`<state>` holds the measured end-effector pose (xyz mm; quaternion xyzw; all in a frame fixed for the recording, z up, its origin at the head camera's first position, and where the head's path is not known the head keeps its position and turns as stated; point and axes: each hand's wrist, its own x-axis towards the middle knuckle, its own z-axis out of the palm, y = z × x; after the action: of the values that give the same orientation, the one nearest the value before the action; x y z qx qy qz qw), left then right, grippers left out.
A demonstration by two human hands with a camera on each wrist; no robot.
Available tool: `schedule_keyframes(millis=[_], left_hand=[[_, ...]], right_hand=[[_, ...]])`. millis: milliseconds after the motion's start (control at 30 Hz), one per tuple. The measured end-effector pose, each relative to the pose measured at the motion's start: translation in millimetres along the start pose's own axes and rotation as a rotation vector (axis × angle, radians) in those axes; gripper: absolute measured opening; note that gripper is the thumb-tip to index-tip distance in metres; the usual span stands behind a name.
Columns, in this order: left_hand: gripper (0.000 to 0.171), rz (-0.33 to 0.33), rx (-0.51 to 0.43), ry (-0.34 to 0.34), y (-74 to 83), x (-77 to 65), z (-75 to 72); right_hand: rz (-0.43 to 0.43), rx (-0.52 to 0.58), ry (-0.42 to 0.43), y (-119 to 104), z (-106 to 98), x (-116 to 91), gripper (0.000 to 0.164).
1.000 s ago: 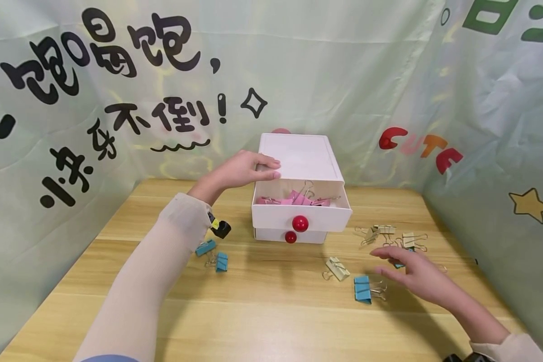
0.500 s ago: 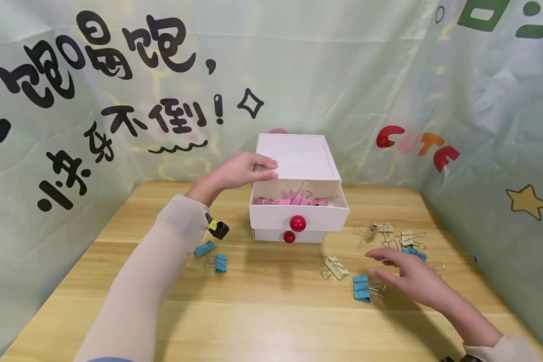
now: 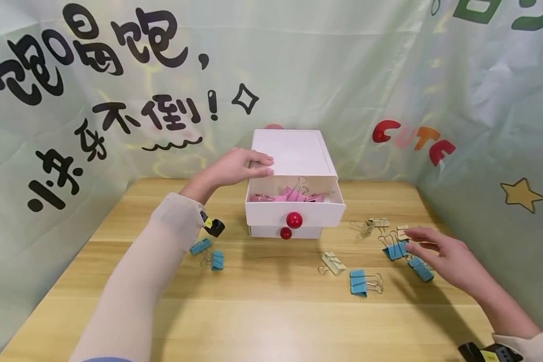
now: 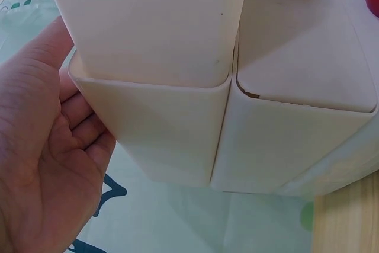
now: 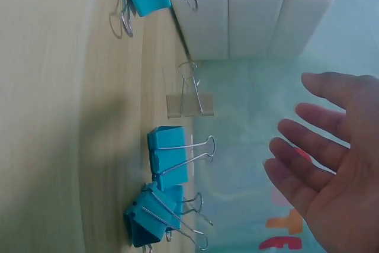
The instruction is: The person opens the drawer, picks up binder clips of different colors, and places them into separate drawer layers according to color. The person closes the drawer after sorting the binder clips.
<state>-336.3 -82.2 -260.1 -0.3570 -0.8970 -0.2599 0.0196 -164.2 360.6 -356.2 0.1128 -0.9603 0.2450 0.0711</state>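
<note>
My left hand [image 3: 235, 167] rests on the left top edge of a white drawer box [image 3: 298, 151]. In the left wrist view its fingers lie loosely along the box's side. The upper drawer [image 3: 271, 215] is pulled out and holds several pink binder clips [image 3: 295, 195]. To the right, my right hand [image 3: 452, 259] hovers with slightly bent fingers and nothing in them. Blue binder clips [image 3: 421, 269] lie just below and beside it, partly hidden by the fingers. The right wrist view shows that palm [image 5: 349, 164] apart from the blue clips [image 5: 169, 155].
Nearer the middle lie a blue binder clip [image 3: 358, 282] and a cream one [image 3: 334, 263]. More cream clips [image 3: 379, 222] are behind, right of the box. Two blue clips [image 3: 217, 260] lie by the left forearm. A printed curtain [image 3: 344, 75] encloses the wooden table [image 3: 271, 311].
My right hand has moved right and slightly away from me, uncovering blue clips that it partly hid before. The left hand stays on the box. The head view has shifted a little.
</note>
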Motion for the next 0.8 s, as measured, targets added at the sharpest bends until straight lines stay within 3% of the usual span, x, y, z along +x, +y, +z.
schedule_keyframes(millis=[133,367,667,800], left_hand=[[0.055,-0.004,0.010,0.002,-2.1,-2.2,-1.1],[0.055,-0.001,-0.001,0.008,1.8,0.3,-4.5],[0.053,-0.003,0.010,0.007,2.3,-0.5,-3.1],[0.053,-0.001,0.012,0.006,1.9,-1.0,-1.6]], right_hand=[[-0.034,0.044,0.007,-12.3,5.5,2.0,0.036],[-0.166,0.164,-0.030,-56.5,20.6,16.4,0.028],[-0.194,0.357,-0.173,-109.1,28.7,31.3,0.027],[-0.140,0.411,-0.228,-127.9,32.5,38.5,0.029]])
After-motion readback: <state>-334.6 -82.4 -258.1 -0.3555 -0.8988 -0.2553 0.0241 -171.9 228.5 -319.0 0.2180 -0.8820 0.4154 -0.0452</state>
